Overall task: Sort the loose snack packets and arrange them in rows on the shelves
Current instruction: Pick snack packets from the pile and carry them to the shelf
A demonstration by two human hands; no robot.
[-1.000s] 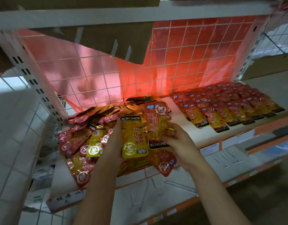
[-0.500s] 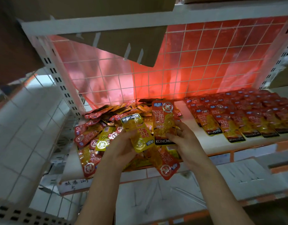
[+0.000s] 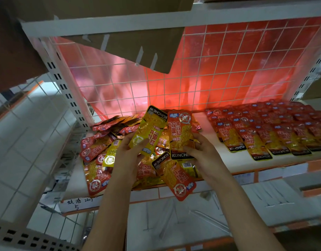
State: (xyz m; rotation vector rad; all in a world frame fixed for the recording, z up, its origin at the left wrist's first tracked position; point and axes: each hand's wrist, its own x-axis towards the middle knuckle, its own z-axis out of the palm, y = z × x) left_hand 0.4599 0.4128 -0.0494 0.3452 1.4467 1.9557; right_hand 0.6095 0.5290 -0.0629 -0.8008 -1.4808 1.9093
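Note:
My left hand [image 3: 128,156] grips a yellow snack packet [image 3: 148,129], held upside down and tilted to the right. My right hand [image 3: 201,154] holds a red and yellow packet [image 3: 180,133] upright beside it, and a second red packet [image 3: 176,178] hangs below from the same hand. Both hands hover over a loose heap of packets [image 3: 99,151] on the left of the white shelf [image 3: 219,160]. Neat rows of red packets [image 3: 268,131] cover the right part of the shelf.
A white wire grid [image 3: 210,69] with red plastic behind it closes the back. A cardboard flap [image 3: 130,46] hangs down from the shelf above. A perforated upright [image 3: 65,91] stands at the left. A lower shelf [image 3: 192,214] lies below.
Both hands have lifted their packets higher above the heap. The yellow packet has swung up and tilted right, close against the red one. The camera view has shifted left.

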